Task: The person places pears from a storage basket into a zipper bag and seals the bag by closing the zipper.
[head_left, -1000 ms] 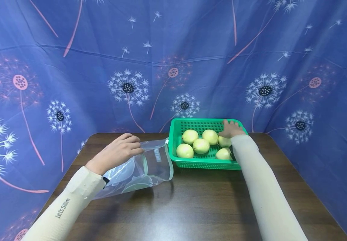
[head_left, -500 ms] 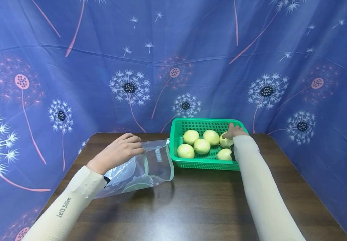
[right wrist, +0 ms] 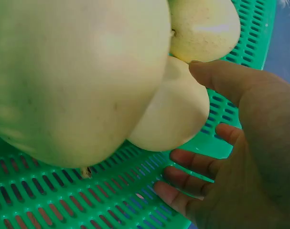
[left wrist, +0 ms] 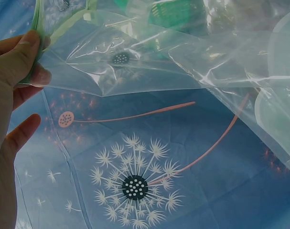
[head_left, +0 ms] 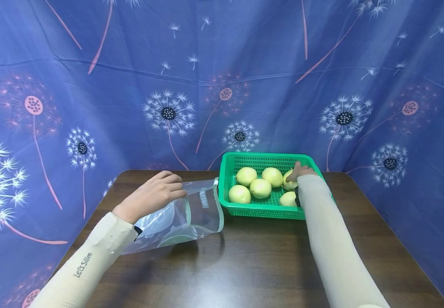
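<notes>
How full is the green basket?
Partly full: at least six pale fruits lie in the green basket, with bare slotted floor showing between them.

A blue cloth (head_left: 275,111) hangs behind the table (head_left: 260,252) and along its left and right sides; folds and a horizontal crease run across it. Its print comprises white dandelions (head_left: 168,113) with dark centers and pink flower heads (head_left: 226,94). The table has brown wood grain, rounded far corners and a glossy surface.
</notes>
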The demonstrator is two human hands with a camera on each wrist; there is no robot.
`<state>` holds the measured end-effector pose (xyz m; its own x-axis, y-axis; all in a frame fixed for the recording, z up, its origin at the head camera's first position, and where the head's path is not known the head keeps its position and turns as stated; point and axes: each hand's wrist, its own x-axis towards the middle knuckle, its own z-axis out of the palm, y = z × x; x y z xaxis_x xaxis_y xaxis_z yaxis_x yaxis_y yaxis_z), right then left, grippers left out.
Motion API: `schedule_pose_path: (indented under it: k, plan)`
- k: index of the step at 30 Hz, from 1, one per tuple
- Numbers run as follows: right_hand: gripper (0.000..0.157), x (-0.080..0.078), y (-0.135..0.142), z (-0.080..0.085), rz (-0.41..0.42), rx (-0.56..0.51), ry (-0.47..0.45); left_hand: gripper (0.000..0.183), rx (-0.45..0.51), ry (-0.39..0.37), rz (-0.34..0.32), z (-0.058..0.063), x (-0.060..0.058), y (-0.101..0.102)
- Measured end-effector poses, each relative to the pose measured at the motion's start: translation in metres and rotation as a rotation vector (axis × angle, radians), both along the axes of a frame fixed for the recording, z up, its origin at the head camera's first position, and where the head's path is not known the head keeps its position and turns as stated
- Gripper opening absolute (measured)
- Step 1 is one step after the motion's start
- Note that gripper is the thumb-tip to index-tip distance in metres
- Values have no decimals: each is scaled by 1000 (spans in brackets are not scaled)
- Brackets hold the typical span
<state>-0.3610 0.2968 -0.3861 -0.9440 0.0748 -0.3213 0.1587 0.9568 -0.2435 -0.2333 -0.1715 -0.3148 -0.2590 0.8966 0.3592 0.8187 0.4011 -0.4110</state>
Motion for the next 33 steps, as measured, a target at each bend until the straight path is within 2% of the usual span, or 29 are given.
schedule_pose_path:
  k: [5, 9, 13, 18, 24, 27, 33]
  plan:
    - [90, 1, -6, -5, 25, 59, -28, 32, 2, 2, -5, 0, 0, 0]
    - [84, 2, -7, -13, 76, 128, 33, 31, -1, 6, -7, -1, 0, 0]
    - [73, -4, -3, -29, 128, 194, 118, 30, -1, 6, -5, -1, 0, -1]
    - [66, -12, 1, -42, 158, 208, 174, 29, -1, 13, -5, -1, 0, -1]
    - [68, -11, 2, -43, 168, 198, 162, 26, 10, 19, -20, -2, 0, 0]
    - [70, -8, 3, -41, 170, 187, 120, 26, 11, 15, -19, -3, 0, 0]
    - [71, -13, 7, -49, 208, 220, 141, 23, 6, 25, -12, -4, 0, -1]
